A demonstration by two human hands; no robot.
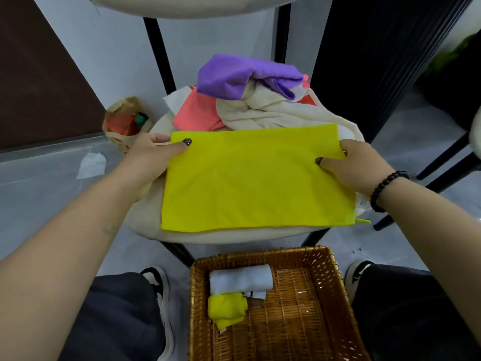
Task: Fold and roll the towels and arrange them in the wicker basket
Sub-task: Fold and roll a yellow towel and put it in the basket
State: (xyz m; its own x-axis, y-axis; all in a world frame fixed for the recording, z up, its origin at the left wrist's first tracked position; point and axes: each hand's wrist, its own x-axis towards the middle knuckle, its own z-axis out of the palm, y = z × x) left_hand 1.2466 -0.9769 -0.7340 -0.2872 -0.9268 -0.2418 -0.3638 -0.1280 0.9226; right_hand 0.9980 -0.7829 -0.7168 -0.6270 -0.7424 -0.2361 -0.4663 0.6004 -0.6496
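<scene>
A yellow towel (255, 181), folded into a flat rectangle, lies on the cream chair seat (145, 212). My left hand (153, 157) pinches its far left corner, thumb on top. My right hand (356, 165) pinches its far right corner the same way. Behind it sits a pile of loose towels: purple (239, 76), cream (263, 113) and pink (197, 113). The wicker basket (330, 287) stands on the floor between my feet, holding a rolled white towel (240, 281) and a rolled yellow towel (226, 308) at its left end.
A brown paper bag (125, 121) with a green-capped bottle stands on the floor at the left, a crumpled tissue (92, 164) near it. Black chair legs (158, 56) rise behind the seat. A dark cabinet (385, 61) is at the right.
</scene>
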